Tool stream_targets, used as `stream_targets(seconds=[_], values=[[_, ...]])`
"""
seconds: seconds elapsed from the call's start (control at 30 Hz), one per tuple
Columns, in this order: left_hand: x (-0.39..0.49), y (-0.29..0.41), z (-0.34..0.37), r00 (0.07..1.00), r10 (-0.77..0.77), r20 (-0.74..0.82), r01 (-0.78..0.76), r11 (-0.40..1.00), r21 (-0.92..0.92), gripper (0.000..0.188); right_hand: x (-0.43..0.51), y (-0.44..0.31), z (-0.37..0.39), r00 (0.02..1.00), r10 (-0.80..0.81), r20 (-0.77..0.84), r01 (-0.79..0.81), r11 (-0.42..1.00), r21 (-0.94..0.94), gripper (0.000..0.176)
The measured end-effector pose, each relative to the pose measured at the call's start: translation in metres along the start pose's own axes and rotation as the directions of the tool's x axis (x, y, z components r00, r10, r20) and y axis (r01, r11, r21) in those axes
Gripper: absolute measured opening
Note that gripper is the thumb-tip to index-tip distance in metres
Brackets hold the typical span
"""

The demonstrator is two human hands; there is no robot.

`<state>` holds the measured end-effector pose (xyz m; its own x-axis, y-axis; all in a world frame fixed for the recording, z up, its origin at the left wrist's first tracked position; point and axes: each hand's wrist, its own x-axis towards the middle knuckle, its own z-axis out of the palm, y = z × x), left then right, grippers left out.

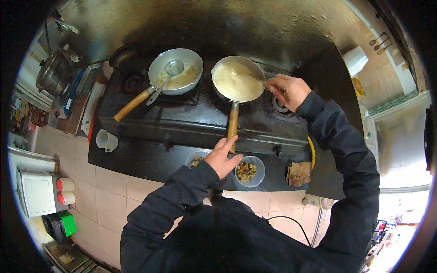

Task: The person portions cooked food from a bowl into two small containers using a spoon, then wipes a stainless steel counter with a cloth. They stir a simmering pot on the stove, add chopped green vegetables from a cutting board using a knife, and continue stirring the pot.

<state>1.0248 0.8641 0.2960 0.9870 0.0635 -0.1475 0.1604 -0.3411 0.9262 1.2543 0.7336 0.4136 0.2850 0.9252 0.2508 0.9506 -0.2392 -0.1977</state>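
My left hand [223,158] is at the lower end of a wooden handle [233,123], its fingers over one side and the thumb on the other. The handle belongs to a metal saucepan [213,80] of pale, frothy liquid [235,82] on the stove. At the pan's right rim is my right hand [288,90], fingers curled around what looks like a thin utensil [254,75] dipping into the liquid; most of it is hidden. Just right of my left hand stands a clear plastic bowl [261,172] of chopped yellow-brown pieces [245,170]. A similar bowl [189,158] is partly behind my left wrist.
Left on the black stove [164,116] stands a second saucepan [191,90] with a metal ladle [174,68] inside; its wooden handle [135,104] juts towards me. A plastic measuring jug [107,140], a folded brown cloth [298,173] and a yellow hose [312,152] are near the front.
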Motion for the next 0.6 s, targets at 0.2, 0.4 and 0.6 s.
stream_targets(seconds=[0.2,0.4,0.6], values=[[0.000,-0.003,0.004,1.000,0.011,-0.006,-0.012,0.998,-0.062,0.060,0.015,0.015,0.005,0.804,0.578,0.142,-0.518,0.563,0.644,0.024],[0.000,-0.002,0.007,0.999,0.002,-0.034,-0.002,1.000,-0.019,0.058,0.007,0.029,0.053,0.618,0.767,0.172,-0.263,-0.005,0.965,0.023],[-0.003,-0.002,0.009,0.999,0.025,-0.045,-0.025,1.000,0.012,0.060,-0.032,0.023,0.066,0.562,0.826,-0.054,-0.008,0.071,0.997,0.019]])
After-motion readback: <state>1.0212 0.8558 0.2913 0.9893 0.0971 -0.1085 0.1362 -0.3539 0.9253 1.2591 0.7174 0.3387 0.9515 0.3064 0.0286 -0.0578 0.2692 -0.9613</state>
